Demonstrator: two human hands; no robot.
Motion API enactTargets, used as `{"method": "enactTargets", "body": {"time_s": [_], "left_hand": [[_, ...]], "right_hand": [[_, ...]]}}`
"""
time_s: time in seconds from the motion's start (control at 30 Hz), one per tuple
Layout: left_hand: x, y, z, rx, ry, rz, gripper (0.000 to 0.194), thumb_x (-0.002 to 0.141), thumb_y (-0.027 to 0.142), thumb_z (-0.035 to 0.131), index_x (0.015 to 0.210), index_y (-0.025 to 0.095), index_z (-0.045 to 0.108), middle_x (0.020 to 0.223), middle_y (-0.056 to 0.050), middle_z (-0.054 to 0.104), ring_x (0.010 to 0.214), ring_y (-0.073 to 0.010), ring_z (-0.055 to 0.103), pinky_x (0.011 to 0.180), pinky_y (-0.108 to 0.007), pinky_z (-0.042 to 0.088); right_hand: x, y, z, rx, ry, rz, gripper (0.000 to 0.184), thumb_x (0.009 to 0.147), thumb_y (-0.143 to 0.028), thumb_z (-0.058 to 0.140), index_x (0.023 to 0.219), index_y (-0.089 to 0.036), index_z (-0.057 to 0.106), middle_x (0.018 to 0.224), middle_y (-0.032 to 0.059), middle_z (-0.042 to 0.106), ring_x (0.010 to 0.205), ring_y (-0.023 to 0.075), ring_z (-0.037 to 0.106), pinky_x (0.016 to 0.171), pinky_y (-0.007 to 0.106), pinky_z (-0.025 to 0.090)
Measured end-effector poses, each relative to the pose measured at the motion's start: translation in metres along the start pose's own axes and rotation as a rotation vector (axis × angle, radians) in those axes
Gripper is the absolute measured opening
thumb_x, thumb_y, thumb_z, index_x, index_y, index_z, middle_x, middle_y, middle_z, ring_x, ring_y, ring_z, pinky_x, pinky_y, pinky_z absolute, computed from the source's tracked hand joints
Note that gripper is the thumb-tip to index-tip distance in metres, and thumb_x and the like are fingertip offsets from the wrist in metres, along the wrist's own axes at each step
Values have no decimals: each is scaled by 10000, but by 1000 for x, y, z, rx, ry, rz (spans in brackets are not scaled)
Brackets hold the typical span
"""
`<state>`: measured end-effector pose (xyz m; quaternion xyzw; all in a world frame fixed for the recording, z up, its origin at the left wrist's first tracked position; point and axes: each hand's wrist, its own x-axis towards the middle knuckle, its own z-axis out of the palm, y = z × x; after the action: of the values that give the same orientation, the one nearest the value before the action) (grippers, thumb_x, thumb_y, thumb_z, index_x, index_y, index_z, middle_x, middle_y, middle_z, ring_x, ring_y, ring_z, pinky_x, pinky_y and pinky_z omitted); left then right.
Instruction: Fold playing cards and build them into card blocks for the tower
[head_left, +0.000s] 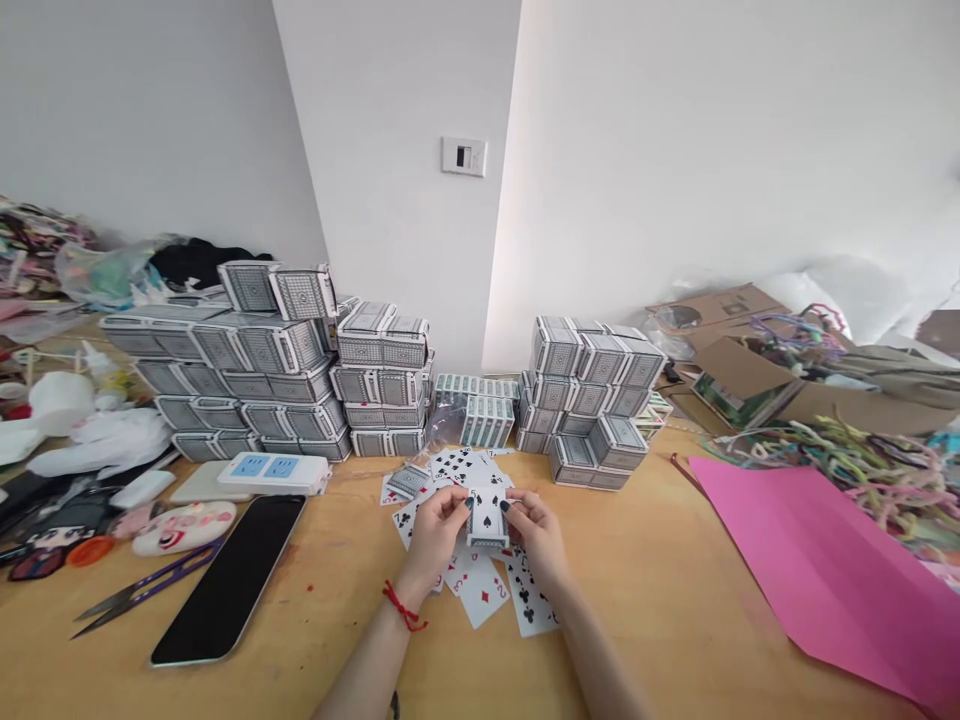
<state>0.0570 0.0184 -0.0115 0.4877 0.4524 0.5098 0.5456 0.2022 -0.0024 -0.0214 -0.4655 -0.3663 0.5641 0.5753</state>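
Note:
Between both hands is a spade playing card (487, 512), held up over the table, with patterned folded card edges showing along its lower side. My left hand (442, 525), a red string bracelet at its wrist, is closed on the card's left edge with thumb and fingers. Opposite it, my right hand (534, 535) pinches the right edge. Whether more folded cards sit behind the front one is partly hidden. Beneath and around the hands lie loose playing cards (480, 592), mostly face up, spread in an overlapping heap.
Stacks of folded-card blocks stand behind, at left (292, 345) and right (592, 390). Green-edged card decks (487, 420) lie between them. To the left are a phone (232, 580), scissors (142, 590) and a power strip (274, 472). Pink paper (817, 580) and an open carton (810, 405) occupy the right.

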Motion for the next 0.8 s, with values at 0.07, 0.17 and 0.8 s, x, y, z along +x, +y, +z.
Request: {"method": "enactTargets", "body": {"time_s": [0.07,0.17,0.8], "left_hand": [[-1,1,1,-14,3,-16,161,617,293,595,713,163,603,606,20,548,543,-113,479,503,-209,362],[-1,1,2,-20,-17,-31,167,617,299,592,714,163,605,602,20,545,532,-109,469,498,-207,355],[-4,5,9,-30,-30,21,46,640,226,505,647,185,525,583,44,490,529,-97,429,515,-201,348]], "right_hand": [[0,0,0,15,-7,14,340,622,-431,676,817,-185,545,535,-62,469,436,84,392,431,211,298],[0,1,0,29,9,13,287,629,-401,665,768,-194,522,538,-65,461,442,84,395,436,210,301],[-2,3,7,-9,72,-33,131,632,-281,545,719,-233,460,553,-74,340,471,102,314,449,217,266]]}}
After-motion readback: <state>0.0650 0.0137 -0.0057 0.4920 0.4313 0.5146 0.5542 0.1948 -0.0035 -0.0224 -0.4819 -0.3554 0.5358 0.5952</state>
